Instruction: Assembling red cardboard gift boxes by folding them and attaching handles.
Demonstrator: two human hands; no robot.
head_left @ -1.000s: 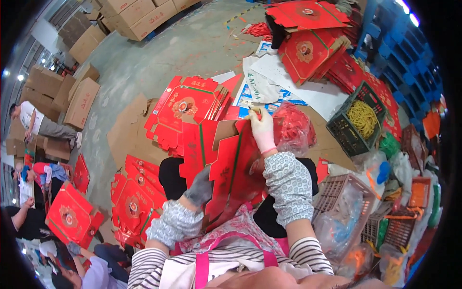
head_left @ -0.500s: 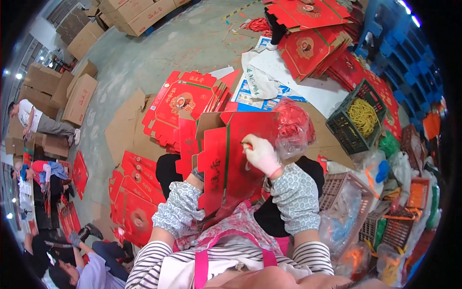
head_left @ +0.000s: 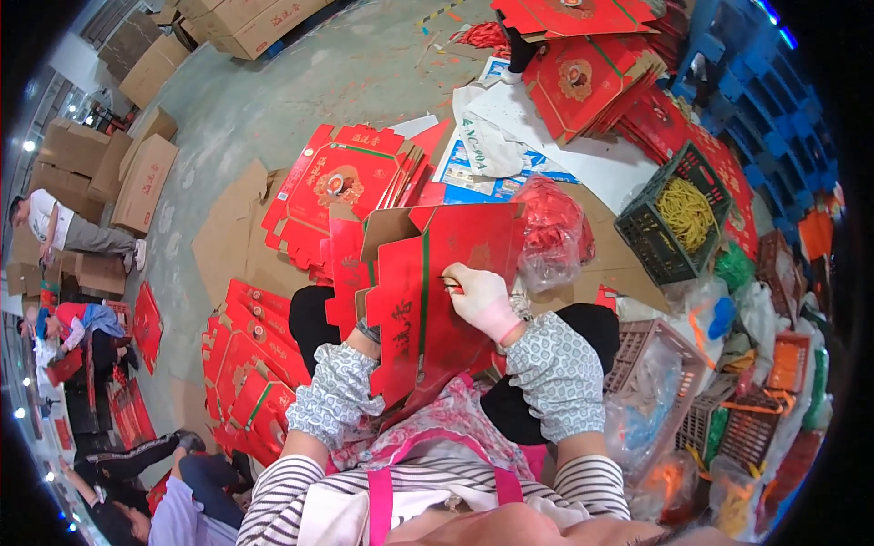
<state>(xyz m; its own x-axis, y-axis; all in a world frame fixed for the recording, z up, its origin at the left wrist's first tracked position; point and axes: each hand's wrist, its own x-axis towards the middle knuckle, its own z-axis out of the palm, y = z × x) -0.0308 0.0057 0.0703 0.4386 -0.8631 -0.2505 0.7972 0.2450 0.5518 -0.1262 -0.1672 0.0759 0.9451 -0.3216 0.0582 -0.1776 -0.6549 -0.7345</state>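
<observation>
A red cardboard box [head_left: 464,264] with a green stripe stands upright over my lap, its top flaps loose. My right hand [head_left: 482,303], in a white glove, is closed at the box's broad face, fingertips pinched by a small dark spot; whatever they pinch is too small to make out. On the box's left side, my left hand [head_left: 367,333] shows only a bit of grey glove, its fingers hidden by the cardboard. A bundle of red cord-like material in clear plastic [head_left: 553,232] lies just beyond the box.
Flat red cartons [head_left: 341,187] are stacked ahead, with more cartons [head_left: 250,364] at my left. To the right stand a dark green crate [head_left: 637,232] of yellow cords and a brown crate [head_left: 619,364] with plastic bags. Co-workers [head_left: 173,510] sit at far left.
My right hand has slid a little left across the box face, still pinched. The box has shifted slightly left. At lower left, a co-worker's arm has moved and a carton shows differently on the left pile.
</observation>
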